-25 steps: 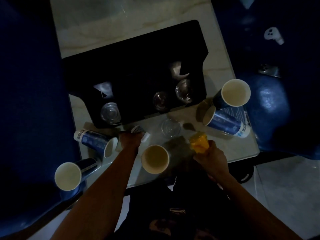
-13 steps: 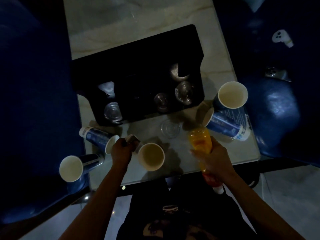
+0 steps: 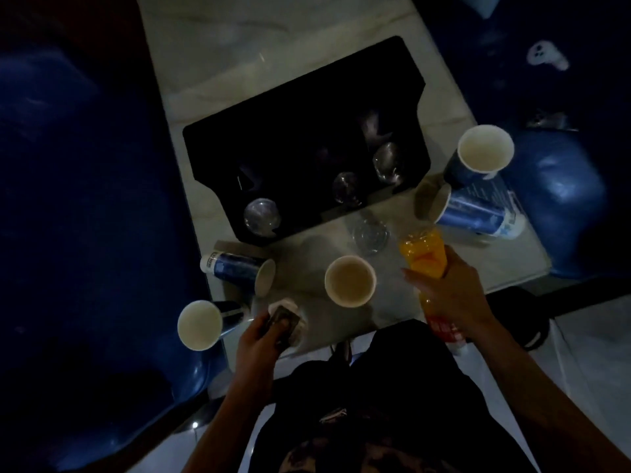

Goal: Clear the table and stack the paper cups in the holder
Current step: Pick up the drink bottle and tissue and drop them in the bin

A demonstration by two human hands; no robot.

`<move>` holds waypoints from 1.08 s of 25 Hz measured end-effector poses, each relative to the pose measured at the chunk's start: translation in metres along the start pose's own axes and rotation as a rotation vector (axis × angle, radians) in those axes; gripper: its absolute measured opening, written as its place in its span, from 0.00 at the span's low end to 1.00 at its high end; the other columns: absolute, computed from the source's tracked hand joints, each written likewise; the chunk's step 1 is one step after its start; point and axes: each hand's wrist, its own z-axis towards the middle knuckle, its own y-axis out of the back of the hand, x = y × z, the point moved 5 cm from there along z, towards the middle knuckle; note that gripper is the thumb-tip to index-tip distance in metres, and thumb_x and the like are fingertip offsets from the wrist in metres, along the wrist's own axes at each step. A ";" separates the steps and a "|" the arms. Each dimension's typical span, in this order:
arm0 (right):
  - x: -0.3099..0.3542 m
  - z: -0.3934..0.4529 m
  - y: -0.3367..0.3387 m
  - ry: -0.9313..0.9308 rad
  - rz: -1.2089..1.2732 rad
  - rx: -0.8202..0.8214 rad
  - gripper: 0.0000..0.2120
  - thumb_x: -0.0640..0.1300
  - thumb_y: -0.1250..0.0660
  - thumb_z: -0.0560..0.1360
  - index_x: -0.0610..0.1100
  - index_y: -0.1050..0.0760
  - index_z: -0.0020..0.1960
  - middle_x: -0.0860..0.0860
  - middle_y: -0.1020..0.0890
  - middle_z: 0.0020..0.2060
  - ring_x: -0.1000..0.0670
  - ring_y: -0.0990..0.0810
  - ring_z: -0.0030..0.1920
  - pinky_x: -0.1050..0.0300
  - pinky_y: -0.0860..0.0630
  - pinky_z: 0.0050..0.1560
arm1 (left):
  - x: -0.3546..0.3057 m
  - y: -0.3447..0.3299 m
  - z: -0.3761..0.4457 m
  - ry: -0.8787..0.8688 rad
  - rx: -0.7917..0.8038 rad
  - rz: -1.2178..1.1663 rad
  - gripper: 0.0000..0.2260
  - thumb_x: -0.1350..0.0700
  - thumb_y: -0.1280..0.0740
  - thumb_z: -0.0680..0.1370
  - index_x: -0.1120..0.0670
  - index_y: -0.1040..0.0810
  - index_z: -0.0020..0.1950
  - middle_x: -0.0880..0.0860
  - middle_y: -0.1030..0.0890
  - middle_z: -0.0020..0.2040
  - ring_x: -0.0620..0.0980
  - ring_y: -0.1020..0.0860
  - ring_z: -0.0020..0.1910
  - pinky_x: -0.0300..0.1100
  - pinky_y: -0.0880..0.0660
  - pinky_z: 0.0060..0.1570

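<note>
Near the table's (image 3: 307, 35) front edge, my right hand (image 3: 454, 298) grips the orange bottle (image 3: 423, 254) and my left hand (image 3: 263, 336) pinches a small wrapper (image 3: 283, 320); swinging either could topple the upright cup (image 3: 350, 280) between them.

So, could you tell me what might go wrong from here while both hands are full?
1. The right hand grips the orange drink bottle tilted, cap end toward the body; if the cap is loose, it could leak.
2. The upright white-lined paper cup stands between both hands, so a passing wrist could topple it.
3. The blue paper cup at the table's near-left corner overhangs the edge beside the left hand; a nudge might drop it.
</note>
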 end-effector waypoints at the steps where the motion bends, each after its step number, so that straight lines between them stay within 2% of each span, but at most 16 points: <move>1: -0.001 -0.014 0.000 0.001 -0.006 -0.030 0.19 0.64 0.22 0.62 0.63 0.28 0.46 0.62 0.20 0.39 0.63 0.22 0.39 0.63 0.29 0.35 | 0.004 0.002 -0.003 0.019 0.059 0.002 0.09 0.60 0.33 0.79 0.49 0.14 0.52 0.57 0.13 0.52 0.55 0.14 0.51 0.50 0.19 0.51; 4: -0.011 -0.055 0.004 -0.019 -0.051 -0.120 0.24 0.65 0.23 0.62 0.59 0.28 0.51 0.57 0.18 0.40 0.54 0.18 0.40 0.55 0.22 0.41 | 0.017 0.010 -0.003 0.050 0.213 0.086 0.08 0.60 0.33 0.80 0.54 0.16 0.54 0.61 0.15 0.53 0.56 0.15 0.50 0.45 0.17 0.46; 7: -0.028 -0.093 0.012 -0.073 -0.112 -0.191 0.26 0.63 0.22 0.64 0.52 0.26 0.55 0.51 0.16 0.43 0.47 0.16 0.44 0.49 0.19 0.48 | 0.033 0.007 -0.004 0.092 0.340 0.179 0.10 0.56 0.31 0.78 0.59 0.18 0.57 0.66 0.17 0.53 0.57 0.15 0.48 0.46 0.18 0.46; 9: -0.046 -0.118 0.024 -0.128 -0.081 -0.255 0.28 0.64 0.24 0.63 0.52 0.26 0.56 0.51 0.16 0.45 0.46 0.16 0.46 0.47 0.19 0.48 | 0.039 -0.013 -0.010 0.093 0.426 0.314 0.09 0.53 0.29 0.77 0.54 0.15 0.54 0.59 0.14 0.50 0.56 0.15 0.50 0.50 0.18 0.50; 11: -0.065 -0.138 0.039 -0.162 -0.015 -0.319 0.28 0.65 0.25 0.61 0.54 0.27 0.55 0.52 0.16 0.44 0.47 0.16 0.46 0.47 0.19 0.47 | 0.045 -0.036 -0.010 0.081 0.505 0.439 0.06 0.54 0.30 0.78 0.51 0.14 0.52 0.54 0.13 0.49 0.58 0.16 0.54 0.53 0.20 0.54; 14: -0.123 -0.191 0.079 -0.246 0.074 -0.503 0.29 0.65 0.23 0.64 0.51 0.26 0.58 0.50 0.16 0.45 0.46 0.16 0.46 0.43 0.19 0.47 | 0.054 -0.101 -0.035 0.069 0.706 0.545 0.06 0.54 0.30 0.78 0.52 0.15 0.53 0.57 0.13 0.49 0.58 0.15 0.51 0.48 0.19 0.48; 17: -0.185 -0.241 0.101 -0.327 0.149 -0.625 0.30 0.67 0.24 0.64 0.55 0.28 0.60 0.53 0.16 0.45 0.50 0.17 0.44 0.49 0.20 0.42 | 0.066 -0.160 -0.063 0.033 0.778 0.586 0.06 0.60 0.31 0.77 0.55 0.16 0.51 0.60 0.14 0.46 0.56 0.15 0.44 0.45 0.19 0.42; 20: -0.246 -0.289 0.119 -0.425 0.257 -0.710 0.26 0.70 0.26 0.63 0.59 0.29 0.54 0.57 0.19 0.40 0.58 0.20 0.39 0.59 0.27 0.34 | 0.093 -0.218 -0.096 0.003 0.820 0.675 0.08 0.63 0.34 0.79 0.54 0.16 0.48 0.57 0.15 0.44 0.53 0.15 0.42 0.44 0.18 0.41; 21: -0.267 -0.304 0.124 -0.453 0.285 -0.738 0.26 0.71 0.27 0.63 0.59 0.30 0.53 0.57 0.19 0.39 0.58 0.21 0.38 0.60 0.28 0.33 | 0.102 -0.236 -0.106 -0.010 0.837 0.724 0.08 0.63 0.34 0.80 0.53 0.17 0.49 0.55 0.14 0.43 0.51 0.15 0.41 0.43 0.18 0.40; 23: -0.303 -0.327 0.125 -0.477 0.319 -0.787 0.26 0.72 0.29 0.62 0.60 0.32 0.52 0.57 0.20 0.36 0.57 0.21 0.36 0.58 0.26 0.32 | 0.115 -0.265 -0.126 -0.042 0.856 0.826 0.06 0.61 0.33 0.80 0.51 0.19 0.52 0.52 0.14 0.44 0.48 0.15 0.41 0.45 0.19 0.44; 27: -0.355 -0.355 0.115 -0.526 0.344 -0.792 0.25 0.73 0.29 0.64 0.60 0.32 0.51 0.56 0.20 0.34 0.59 0.21 0.32 0.58 0.27 0.29 | 0.141 -0.323 -0.162 -0.128 0.866 0.965 0.07 0.66 0.35 0.79 0.57 0.19 0.51 0.62 0.18 0.47 0.58 0.19 0.43 0.54 0.24 0.48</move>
